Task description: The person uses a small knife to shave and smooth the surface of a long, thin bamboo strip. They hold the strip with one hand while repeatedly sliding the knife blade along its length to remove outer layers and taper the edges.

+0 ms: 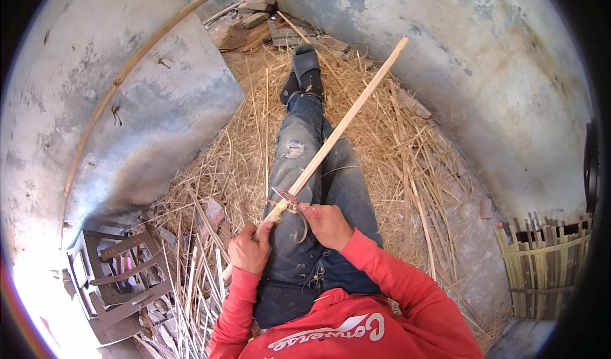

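A long pale strip of split bamboo or wood point(347, 118) lies slantwise across my outstretched legs, its far end up and to the right. My left hand point(249, 249) is closed around its near part, by my lap. In my right hand point(327, 226) is a small knife point(286, 196), its blade against the strip just beyond the left hand. My fingers hide most of the knife's handle; a bit of pink shows there. Thin curled shavings point(299, 230) hang below the blade, over my dark, worn trousers point(294, 144).
Straw-like shavings point(245, 161) cover the floor around my legs. Loose thin strips point(197, 282) lie at the left, beside a brown slatted chair point(124, 276). A slatted bamboo basket point(544, 263) stands at right. A long curved pole point(118, 82) leans along the left wall; bricks point(254, 20) lie at the back.
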The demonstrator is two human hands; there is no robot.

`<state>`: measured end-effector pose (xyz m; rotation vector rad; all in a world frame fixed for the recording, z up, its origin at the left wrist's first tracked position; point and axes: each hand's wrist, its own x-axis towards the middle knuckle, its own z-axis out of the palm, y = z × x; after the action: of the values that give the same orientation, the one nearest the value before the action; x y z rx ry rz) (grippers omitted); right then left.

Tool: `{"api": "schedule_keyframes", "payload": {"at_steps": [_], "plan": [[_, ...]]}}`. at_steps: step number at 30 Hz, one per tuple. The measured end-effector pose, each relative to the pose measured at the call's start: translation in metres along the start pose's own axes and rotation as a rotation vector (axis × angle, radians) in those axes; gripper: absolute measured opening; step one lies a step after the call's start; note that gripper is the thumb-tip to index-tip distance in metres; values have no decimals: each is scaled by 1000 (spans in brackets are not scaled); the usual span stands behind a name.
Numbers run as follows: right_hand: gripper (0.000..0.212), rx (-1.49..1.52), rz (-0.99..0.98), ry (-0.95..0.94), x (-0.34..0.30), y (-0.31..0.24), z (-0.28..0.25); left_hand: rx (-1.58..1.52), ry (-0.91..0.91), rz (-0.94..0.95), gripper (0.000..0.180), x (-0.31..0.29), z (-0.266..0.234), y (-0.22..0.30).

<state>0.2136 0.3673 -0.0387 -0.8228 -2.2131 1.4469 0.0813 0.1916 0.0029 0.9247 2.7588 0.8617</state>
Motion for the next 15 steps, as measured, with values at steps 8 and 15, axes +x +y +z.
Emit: {"api": "schedule_keyframes", "payload": {"at_steps": [8, 15], "plan": [[59, 59, -14, -205, -8, -12, 0, -192, -55, 62, 42, 9, 15, 13], [53, 332, 108, 104, 20, 14, -25, -69, -61, 75, 36, 13, -7, -13]]}}
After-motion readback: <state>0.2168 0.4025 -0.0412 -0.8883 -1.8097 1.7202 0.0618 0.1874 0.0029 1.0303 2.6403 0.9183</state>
